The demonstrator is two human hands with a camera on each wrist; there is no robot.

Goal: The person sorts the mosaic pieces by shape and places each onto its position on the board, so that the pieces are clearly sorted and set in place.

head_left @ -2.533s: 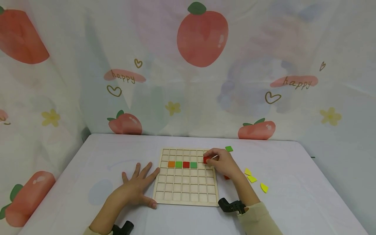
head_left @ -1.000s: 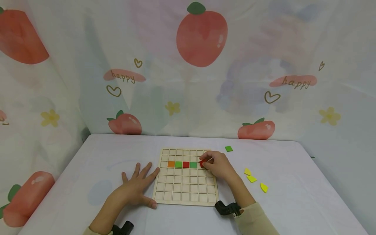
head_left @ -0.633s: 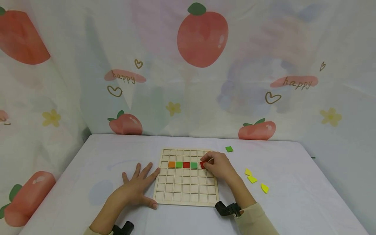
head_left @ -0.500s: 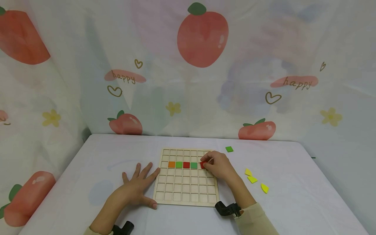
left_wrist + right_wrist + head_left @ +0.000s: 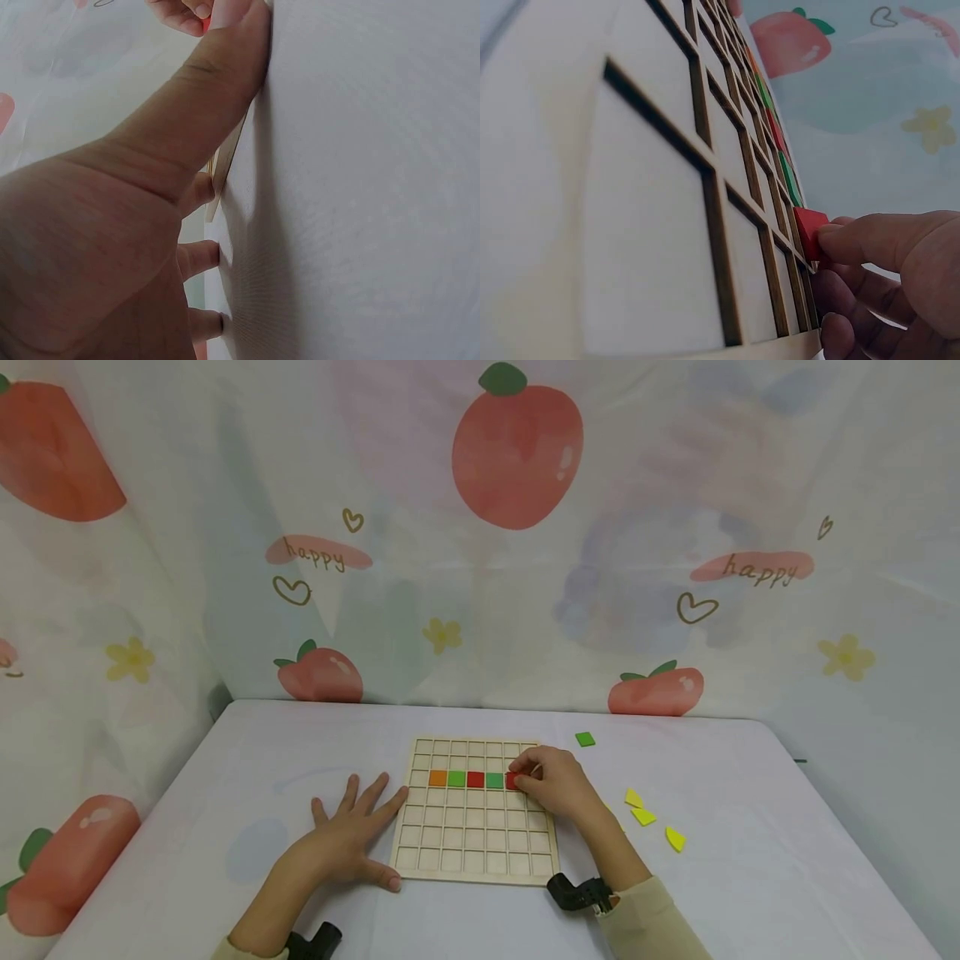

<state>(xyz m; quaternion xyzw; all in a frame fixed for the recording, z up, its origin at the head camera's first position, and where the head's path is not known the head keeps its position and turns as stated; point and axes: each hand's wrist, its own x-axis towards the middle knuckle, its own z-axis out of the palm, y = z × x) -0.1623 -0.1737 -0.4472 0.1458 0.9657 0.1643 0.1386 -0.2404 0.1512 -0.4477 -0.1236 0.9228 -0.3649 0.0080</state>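
Note:
A pale wooden grid board (image 5: 474,839) lies on the table with a row of square tiles in it: an orange tile (image 5: 438,778), a light green tile (image 5: 457,779), a red tile (image 5: 476,779) and a teal-green tile (image 5: 495,780). My right hand (image 5: 558,783) pinches another red tile (image 5: 810,231) between thumb and fingers, at the cell just right of the teal-green one. In the right wrist view that tile stands tilted at the grid. My left hand (image 5: 348,839) lies spread on the table, its thumb and a fingertip at the board's left edge.
Right of the board lie several yellow pieces, among them a rounded yellow piece (image 5: 675,839). A green tile (image 5: 585,739) lies beyond the board's far right corner. A printed cloth (image 5: 517,610) hangs behind the white table (image 5: 750,877).
My right hand has carried the red tile left and nearer, down to the cell beside the teal-green tile, and the tile now lines up with the row. My left hand stays put.

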